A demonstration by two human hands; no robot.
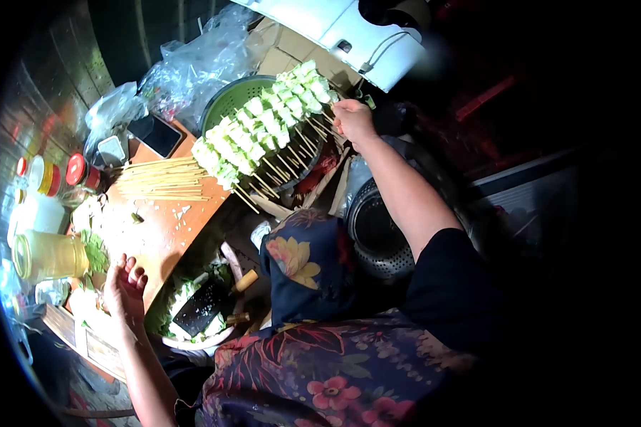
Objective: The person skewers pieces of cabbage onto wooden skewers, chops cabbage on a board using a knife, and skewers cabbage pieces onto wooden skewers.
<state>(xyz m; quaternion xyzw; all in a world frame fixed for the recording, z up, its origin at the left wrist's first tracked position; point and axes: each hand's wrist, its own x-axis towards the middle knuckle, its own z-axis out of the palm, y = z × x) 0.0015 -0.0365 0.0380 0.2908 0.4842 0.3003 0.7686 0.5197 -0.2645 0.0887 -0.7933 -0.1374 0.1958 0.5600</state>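
My right hand (354,122) is closed at the far right end of a row of cabbage skewers (263,124), its fingers round the stick of one. The skewers lie side by side across a green colander (228,99), pale green leaf pieces at the far ends and bare sticks toward me. My left hand (126,281) hovers by the table's near left edge, fingers loosely curled and apart, nothing visible in it. Bare wooden sticks (160,179) lie in a bundle on the orange-brown table (160,242), left of the skewers.
A cleaver (201,307) rests on chopped leaves in a white bowl (196,345) below the table. Jars, including a yellowish one (50,255), line the left side. A phone (155,135) and plastic bags (199,64) lie behind. A perforated metal pot (381,228) stands under my right forearm.
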